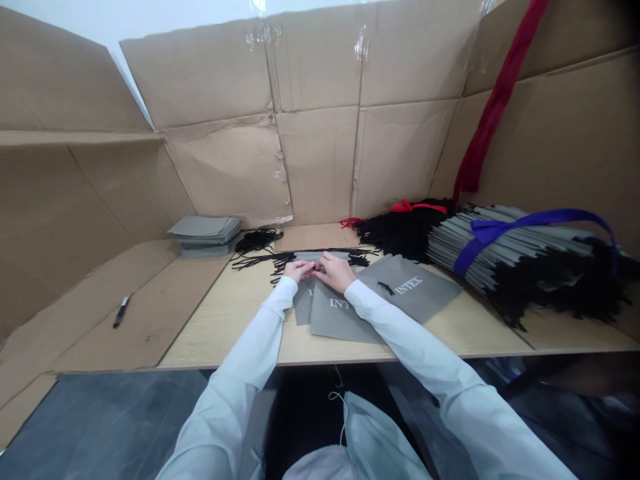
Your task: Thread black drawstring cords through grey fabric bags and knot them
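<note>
My left hand [299, 270] and my right hand [336, 272] meet over the middle of the table, the fingertips of both pinched on a short dark bit of black cord [316, 269]. Most of that cord is hidden by the fingers. Under and beside my hands lie flat grey INTEX bags [345, 323], overlapping one another. Another grey INTEX bag [425, 293] lies to the right, with a small black cord knot [386, 288] on it. Just beyond my hands, black cords [260, 259] spread out sideways along grey fabric.
At the back left stands a stack of grey pieces [206, 235] beside a heap of black cords [259, 240]. A bundle of grey bags [465, 237] tied with blue ribbon [500, 230] fills the right. Cardboard walls [320, 160] enclose the table. A marker [121, 312] lies left.
</note>
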`<state>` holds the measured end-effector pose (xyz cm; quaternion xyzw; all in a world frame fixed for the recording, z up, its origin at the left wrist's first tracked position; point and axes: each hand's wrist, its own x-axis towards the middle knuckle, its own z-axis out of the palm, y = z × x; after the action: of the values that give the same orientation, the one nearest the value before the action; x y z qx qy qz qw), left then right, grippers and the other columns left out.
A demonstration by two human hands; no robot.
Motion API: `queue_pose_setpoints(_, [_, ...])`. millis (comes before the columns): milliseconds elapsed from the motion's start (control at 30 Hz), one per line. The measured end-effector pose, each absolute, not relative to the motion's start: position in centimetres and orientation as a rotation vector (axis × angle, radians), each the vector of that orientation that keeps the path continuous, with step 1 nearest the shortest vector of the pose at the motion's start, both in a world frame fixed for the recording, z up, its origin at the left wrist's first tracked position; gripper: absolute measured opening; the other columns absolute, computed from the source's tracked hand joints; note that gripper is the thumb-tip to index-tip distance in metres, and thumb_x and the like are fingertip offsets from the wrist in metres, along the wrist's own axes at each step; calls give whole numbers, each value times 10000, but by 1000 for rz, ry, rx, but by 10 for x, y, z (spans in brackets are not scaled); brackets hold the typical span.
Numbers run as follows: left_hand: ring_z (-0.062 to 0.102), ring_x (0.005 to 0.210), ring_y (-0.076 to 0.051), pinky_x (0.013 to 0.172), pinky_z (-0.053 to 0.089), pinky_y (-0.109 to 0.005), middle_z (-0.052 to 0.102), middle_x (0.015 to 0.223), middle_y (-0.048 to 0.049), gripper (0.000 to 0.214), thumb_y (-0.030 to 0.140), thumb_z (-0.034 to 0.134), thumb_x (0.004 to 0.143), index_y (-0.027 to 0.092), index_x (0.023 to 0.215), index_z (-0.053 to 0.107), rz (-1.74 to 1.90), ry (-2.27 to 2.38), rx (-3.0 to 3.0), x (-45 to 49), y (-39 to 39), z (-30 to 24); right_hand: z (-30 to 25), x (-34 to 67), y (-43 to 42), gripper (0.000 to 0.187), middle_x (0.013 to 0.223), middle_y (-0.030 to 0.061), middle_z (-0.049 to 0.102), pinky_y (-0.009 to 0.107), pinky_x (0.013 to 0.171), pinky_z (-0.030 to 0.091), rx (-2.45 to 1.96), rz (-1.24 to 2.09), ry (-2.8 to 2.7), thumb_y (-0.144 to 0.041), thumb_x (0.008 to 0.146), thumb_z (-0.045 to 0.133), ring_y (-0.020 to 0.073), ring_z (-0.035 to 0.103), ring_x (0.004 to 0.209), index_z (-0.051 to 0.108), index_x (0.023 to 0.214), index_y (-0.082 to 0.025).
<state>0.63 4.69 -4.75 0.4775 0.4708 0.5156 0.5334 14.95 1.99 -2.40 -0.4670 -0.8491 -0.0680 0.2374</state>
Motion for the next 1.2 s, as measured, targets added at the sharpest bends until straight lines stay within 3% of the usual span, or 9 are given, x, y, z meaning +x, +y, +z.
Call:
queue_pose_setpoints(133, [535, 535, -102, 585, 441, -252, 606, 593, -49, 323, 296, 718, 379, 98, 617, 624, 1261, 1120, 1105, 8, 46, -49, -27, 144, 21, 237, 900, 78, 489, 226, 604, 337, -1356, -280, -2338, -347, 767, 407, 155, 477, 820, 527, 851, -161])
queue_pose_setpoints(333, [458, 405, -64, 444, 393, -195, 544, 444, -6, 310, 359, 676, 446, 99, 605, 621, 1302, 1288, 1247, 7, 51, -59, -35, 137, 23, 258, 880, 97, 507, 241, 619, 347, -1391, -320, -2396, -323, 787, 372, 171, 471, 842, 564, 849, -162])
queue_pose_setpoints(500, [438, 372, -60, 437, 403, -200, 532, 420, -3, 302, 378, 675, 434, 108, 553, 614, 1232, 1353, 1311, 0, 56, -64, -36, 138, 24, 268, 867, 104, 521, 250, 626, 349, -1371, -311, -2468, -249, 800, 328, 172, 488, 810, 571, 870, -160])
queue_pose_setpoints(600, [456, 382, -64, 471, 433, -224, 539, 440, -16, 296, 346, 700, 399, 93, 504, 588, 1177, 1340, 1200, -3, 55, -60, -32, 141, 23, 285, 865, 112, 522, 256, 639, 350, -1379, -309, -2517, -209, 798, 306, 177, 497, 803, 579, 846, -144])
queue_pose_setpoints(800, [565, 579, -133, 659, 467, -306, 613, 631, -58, 457, 280, 729, 364, 91, 765, 621, 1186, 1072, 1180, 3, 44, -47, -22, 146, 20, 305, 916, 123, 497, 246, 673, 345, -1408, -291, -2550, -213, 805, 281, 173, 488, 834, 547, 927, -126])
queue_pose_setpoints(933, [567, 647, -158, 752, 434, -330, 623, 650, -57, 450, 251, 733, 340, 96, 752, 636, 1251, 1089, 1448, 4, 42, -46, -23, 148, 23, 289, 924, 105, 476, 242, 678, 333, -1333, -255, -2556, -211, 802, 297, 153, 489, 779, 525, 963, -134])
queue_pose_setpoints(1200, [565, 580, -151, 702, 459, -354, 619, 605, -56, 389, 249, 735, 326, 71, 657, 633, 1264, 996, 1264, 2, 44, -46, -28, 152, 37, 266, 826, 71, 479, 220, 643, 321, -1018, -169, -2554, -218, 814, 299, 115, 467, 698, 547, 844, -126])
